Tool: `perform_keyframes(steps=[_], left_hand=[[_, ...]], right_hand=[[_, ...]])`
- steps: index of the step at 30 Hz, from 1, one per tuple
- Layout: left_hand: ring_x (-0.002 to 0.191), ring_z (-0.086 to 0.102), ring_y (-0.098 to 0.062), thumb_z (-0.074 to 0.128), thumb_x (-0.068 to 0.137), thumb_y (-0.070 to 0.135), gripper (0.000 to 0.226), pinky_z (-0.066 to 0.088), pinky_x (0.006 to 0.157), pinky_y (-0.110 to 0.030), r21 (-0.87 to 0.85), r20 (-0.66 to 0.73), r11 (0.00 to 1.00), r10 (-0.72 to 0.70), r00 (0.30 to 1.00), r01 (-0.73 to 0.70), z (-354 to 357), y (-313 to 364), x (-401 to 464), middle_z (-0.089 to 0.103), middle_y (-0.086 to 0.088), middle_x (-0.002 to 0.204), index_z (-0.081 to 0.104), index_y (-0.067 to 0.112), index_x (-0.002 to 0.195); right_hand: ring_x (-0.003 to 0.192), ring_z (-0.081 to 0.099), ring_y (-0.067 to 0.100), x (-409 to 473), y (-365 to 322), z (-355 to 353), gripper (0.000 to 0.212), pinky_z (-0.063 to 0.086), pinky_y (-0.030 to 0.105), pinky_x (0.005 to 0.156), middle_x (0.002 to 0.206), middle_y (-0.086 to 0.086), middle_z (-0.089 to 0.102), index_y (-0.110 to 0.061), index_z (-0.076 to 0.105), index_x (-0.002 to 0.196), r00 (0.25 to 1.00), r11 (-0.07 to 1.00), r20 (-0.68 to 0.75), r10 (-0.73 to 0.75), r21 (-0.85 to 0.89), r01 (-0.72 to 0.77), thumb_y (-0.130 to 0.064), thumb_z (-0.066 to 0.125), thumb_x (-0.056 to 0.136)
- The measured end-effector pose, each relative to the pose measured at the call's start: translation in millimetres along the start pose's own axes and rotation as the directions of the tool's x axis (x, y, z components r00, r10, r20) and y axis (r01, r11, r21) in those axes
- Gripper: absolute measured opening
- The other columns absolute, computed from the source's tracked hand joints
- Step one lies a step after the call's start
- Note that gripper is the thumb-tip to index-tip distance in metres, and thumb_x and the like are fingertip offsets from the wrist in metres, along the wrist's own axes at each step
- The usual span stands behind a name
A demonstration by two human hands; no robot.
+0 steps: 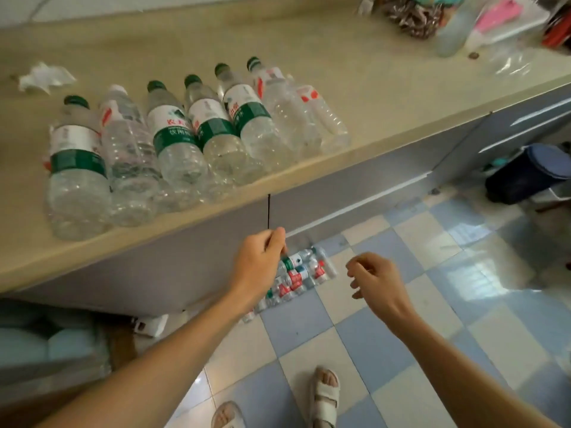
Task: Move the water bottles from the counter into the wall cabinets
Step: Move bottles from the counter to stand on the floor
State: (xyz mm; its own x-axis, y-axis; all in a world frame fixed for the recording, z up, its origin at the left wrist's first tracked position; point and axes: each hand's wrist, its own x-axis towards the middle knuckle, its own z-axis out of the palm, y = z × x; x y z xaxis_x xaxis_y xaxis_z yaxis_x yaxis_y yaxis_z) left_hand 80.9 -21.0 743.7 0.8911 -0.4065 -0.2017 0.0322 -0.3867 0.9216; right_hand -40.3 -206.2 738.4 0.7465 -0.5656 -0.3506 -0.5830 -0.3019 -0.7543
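Observation:
Several clear plastic water bottles lie side by side on the beige counter, most with green caps and green-white labels, some with red-white labels. My left hand hangs below the counter's front edge, against the grey base cabinet door. Its fingers are curled with the thumb against them, and nothing shows in its grip. My right hand floats to its right over the floor, fingers loosely curled and empty. No wall cabinet is in view.
A cluster of more bottles lies on the blue-and-white tiled floor by the cabinet base. A crumpled tissue sits at the counter's back left, with bags and a clear bottle at the back right. A dark bin stands at the right.

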Motion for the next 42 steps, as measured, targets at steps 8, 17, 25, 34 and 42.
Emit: perform_keyframes(steps=[8, 17, 25, 34, 42], left_hand=[[0.076, 0.068, -0.022, 0.053, 0.099, 0.049, 0.038, 0.055, 0.067, -0.038, 0.105, -0.083, 0.944, -0.307, 0.948, 0.314, 90.8, -219.5, 28.9, 0.07, -0.002, 0.084, 0.064, 0.014, 0.092], [0.103, 0.059, -0.02, 0.077, 0.087, 0.034, 0.039, 0.044, 0.072, -0.018, 0.185, -0.272, 0.891, -0.358, 0.893, 0.414, 180.6, -481.2, 101.0, 0.06, -0.006, 0.116, 0.056, 0.014, 0.113], [0.126, 0.039, -0.036, 0.083, 0.071, 0.056, 0.082, 0.039, 0.09, -0.04, 0.301, -0.538, 0.711, -0.424, 0.729, 0.636, 194.4, -628.5, 137.7, 0.043, -0.018, 0.137, 0.046, 0.014, 0.131], [0.139, 0.041, -0.032, 0.085, 0.072, 0.049, 0.109, 0.039, 0.11, -0.043, -0.036, -0.43, 0.81, -0.541, 0.722, 0.585, 190.1, -680.6, 140.0, 0.034, -0.015, 0.156, 0.023, 0.013, 0.154], [0.127, 0.053, -0.029, 0.084, 0.072, 0.054, 0.091, 0.048, 0.105, -0.051, -0.225, -0.457, 0.802, -0.589, 0.667, 0.554, 190.6, -696.3, 147.0, 0.049, -0.007, 0.145, 0.039, 0.024, 0.145]], right_hand=[[0.086, 0.062, 0.01, 101.3, 195.2, 99.5, 0.021, 0.051, 0.023, 0.07, 0.103, -0.001, 0.068, -0.019, 0.065, 0.117, 0.987, 0.987, 0.11, 0.119, -0.123, -0.105, -0.023, 0.06, 0.097], [0.099, 0.062, 0.02, 247.7, 385.2, 226.9, 0.036, 0.052, 0.036, 0.083, 0.113, 0.0, 0.061, -0.015, 0.06, 0.13, 0.984, 0.99, 0.151, 0.09, -0.122, -0.072, -0.022, 0.067, 0.094], [0.112, 0.064, 0.025, 347.5, 470.9, 313.4, 0.069, 0.053, 0.035, 0.089, 0.137, 0.014, 0.06, -0.013, 0.044, 0.148, 0.994, 0.996, 0.077, 0.074, -0.065, -0.069, -0.034, 0.074, 0.09], [0.102, 0.071, 0.029, 387.2, 498.3, 346.6, 0.072, 0.058, 0.055, 0.088, 0.136, 0.014, 0.059, -0.025, 0.034, 0.15, 0.976, 0.938, 0.007, 0.216, 0.276, -0.209, -0.031, 0.073, 0.091], [0.084, 0.073, 0.018, 410.1, 497.5, 345.3, 0.066, 0.056, 0.035, 0.067, 0.13, 0.01, 0.057, -0.033, 0.032, 0.155, 0.947, 0.779, 0.109, 0.301, 0.544, -0.31, -0.025, 0.064, 0.097]])
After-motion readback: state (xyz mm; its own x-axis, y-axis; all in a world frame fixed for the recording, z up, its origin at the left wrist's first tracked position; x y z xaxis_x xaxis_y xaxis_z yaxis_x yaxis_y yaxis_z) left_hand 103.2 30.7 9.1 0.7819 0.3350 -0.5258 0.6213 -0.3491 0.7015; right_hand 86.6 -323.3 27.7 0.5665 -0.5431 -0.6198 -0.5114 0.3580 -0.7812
